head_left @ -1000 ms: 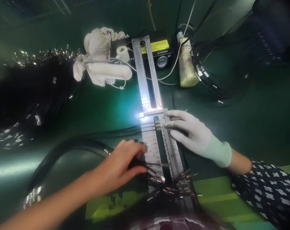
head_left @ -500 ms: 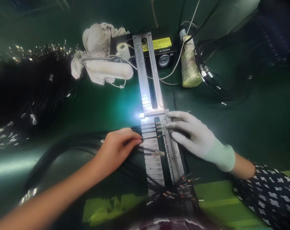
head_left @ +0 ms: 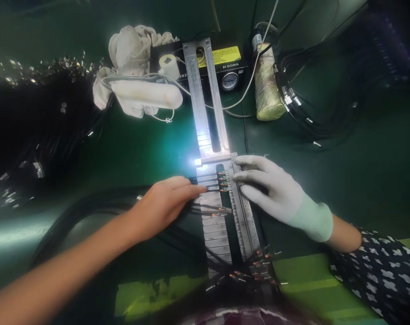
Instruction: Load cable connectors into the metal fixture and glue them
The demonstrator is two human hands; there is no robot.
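Since the last half-second, the lowest thin black cable with a stripped, coppery end (head_left: 213,190) has shifted up beside the other three black cables (head_left: 224,178) on the ridged silver metal plate (head_left: 216,237), so the row of four now appears more evenly spaced. Bare left hand (head_left: 169,198) reaches in from the left, index fingertip pressed on that cable at the plate's edge; thumb hidden, pinch cannot be told. White-gloved right hand (head_left: 275,187) lies palm down, fingers spread, tips on the long metal rail (head_left: 241,216).
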